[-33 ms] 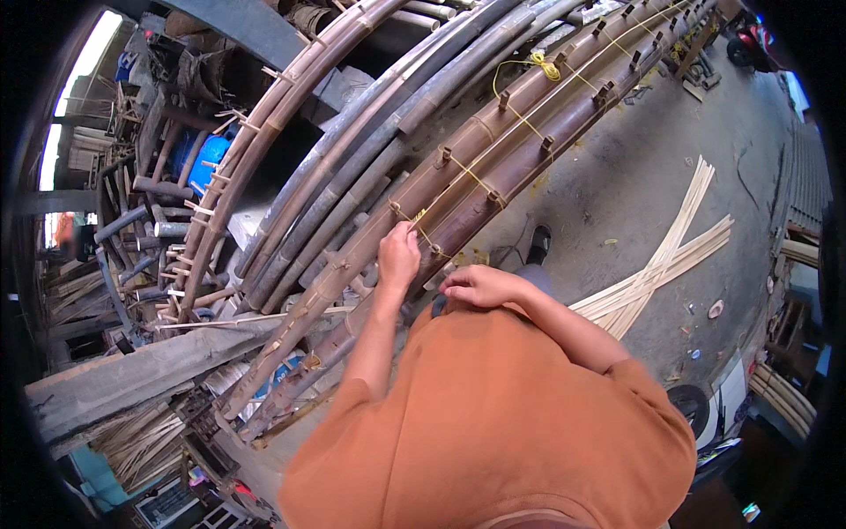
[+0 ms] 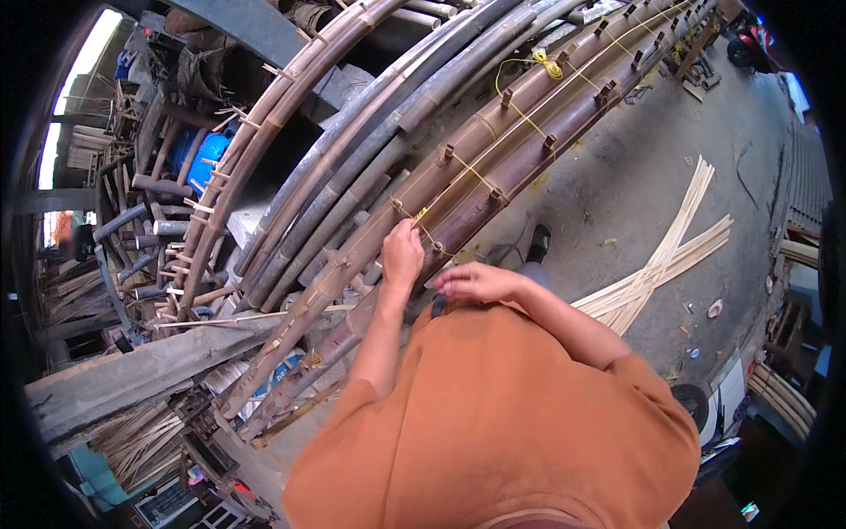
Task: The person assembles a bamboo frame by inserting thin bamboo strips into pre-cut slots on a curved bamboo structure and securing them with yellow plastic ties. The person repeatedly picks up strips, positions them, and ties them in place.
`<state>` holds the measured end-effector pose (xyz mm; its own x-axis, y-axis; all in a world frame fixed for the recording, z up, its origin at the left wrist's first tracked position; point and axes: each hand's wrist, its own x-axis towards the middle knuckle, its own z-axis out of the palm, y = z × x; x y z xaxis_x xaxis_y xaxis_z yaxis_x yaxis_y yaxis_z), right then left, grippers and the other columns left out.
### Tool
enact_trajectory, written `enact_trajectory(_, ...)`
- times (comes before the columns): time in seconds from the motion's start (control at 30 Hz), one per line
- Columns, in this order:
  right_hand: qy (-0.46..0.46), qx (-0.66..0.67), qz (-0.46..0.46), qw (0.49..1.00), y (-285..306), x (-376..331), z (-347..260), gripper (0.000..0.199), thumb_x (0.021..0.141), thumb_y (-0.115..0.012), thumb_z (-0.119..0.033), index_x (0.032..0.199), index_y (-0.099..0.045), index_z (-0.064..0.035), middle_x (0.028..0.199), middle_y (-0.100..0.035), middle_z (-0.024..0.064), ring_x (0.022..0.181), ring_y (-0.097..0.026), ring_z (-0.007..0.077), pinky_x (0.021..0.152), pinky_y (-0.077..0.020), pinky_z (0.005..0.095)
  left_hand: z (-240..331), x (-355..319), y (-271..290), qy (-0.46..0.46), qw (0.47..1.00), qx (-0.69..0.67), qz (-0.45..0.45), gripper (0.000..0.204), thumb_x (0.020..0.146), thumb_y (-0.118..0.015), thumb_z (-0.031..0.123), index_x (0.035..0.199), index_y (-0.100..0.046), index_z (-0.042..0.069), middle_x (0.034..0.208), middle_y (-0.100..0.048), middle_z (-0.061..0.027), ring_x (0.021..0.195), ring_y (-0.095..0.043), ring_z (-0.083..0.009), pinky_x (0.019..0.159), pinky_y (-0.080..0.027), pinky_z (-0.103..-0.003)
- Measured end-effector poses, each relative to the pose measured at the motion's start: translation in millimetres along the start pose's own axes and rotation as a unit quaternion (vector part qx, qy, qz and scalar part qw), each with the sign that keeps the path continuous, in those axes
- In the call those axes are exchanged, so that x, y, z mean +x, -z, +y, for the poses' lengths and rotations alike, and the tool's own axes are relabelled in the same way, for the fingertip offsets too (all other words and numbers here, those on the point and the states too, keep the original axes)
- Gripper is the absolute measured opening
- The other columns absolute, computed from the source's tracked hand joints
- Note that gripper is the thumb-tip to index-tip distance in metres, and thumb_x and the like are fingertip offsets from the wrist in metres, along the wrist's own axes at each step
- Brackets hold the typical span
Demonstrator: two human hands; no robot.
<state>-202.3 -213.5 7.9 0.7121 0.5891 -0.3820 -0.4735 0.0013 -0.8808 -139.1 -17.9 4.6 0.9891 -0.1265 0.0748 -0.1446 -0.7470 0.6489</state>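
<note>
Pinching yellow cord at a peg, left hand closed on it atop brown poles toward 12 o'clock. Right hand curled at 3 o'clock, grip unclear. Slack could slip off pegs.
</note>
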Motion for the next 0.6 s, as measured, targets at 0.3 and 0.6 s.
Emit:
enact_trajectory(0.3,0.312,-0.107,0.206,0.921,-93,54,-78,0.033,0.099,-0.046,-0.032,0.083,-0.061,-0.0064,0.08,-0.063,0.009,0.078,-0.061,0.0212,0.074,-0.0484,0.0352,15,-7,-1,0.083,0.994,0.065,0.003,0.018,0.093,-0.059,0.015,0.104,-0.057,0.001,0.102,-0.066,-0.0226,0.098,-0.063,-0.0394,0.082,-0.048,-0.049)
enact_trajectory(0.6,0.104,-0.634,0.095,0.761,1,168,-104,0.061,0.095,-0.046,-0.057,0.096,-0.073,-0.0021,0.105,-0.066,0.0165,0.106,-0.059,0.0278,0.096,-0.04,0.0451,-1,0,8,0.086,0.986,-0.134,-0.041,0.035,0.101,-0.046,0.027,0.1,-0.064,-0.002,0.093,-0.069,-0.0222,0.088,-0.07,-0.0357,0.075,-0.052,-0.044)
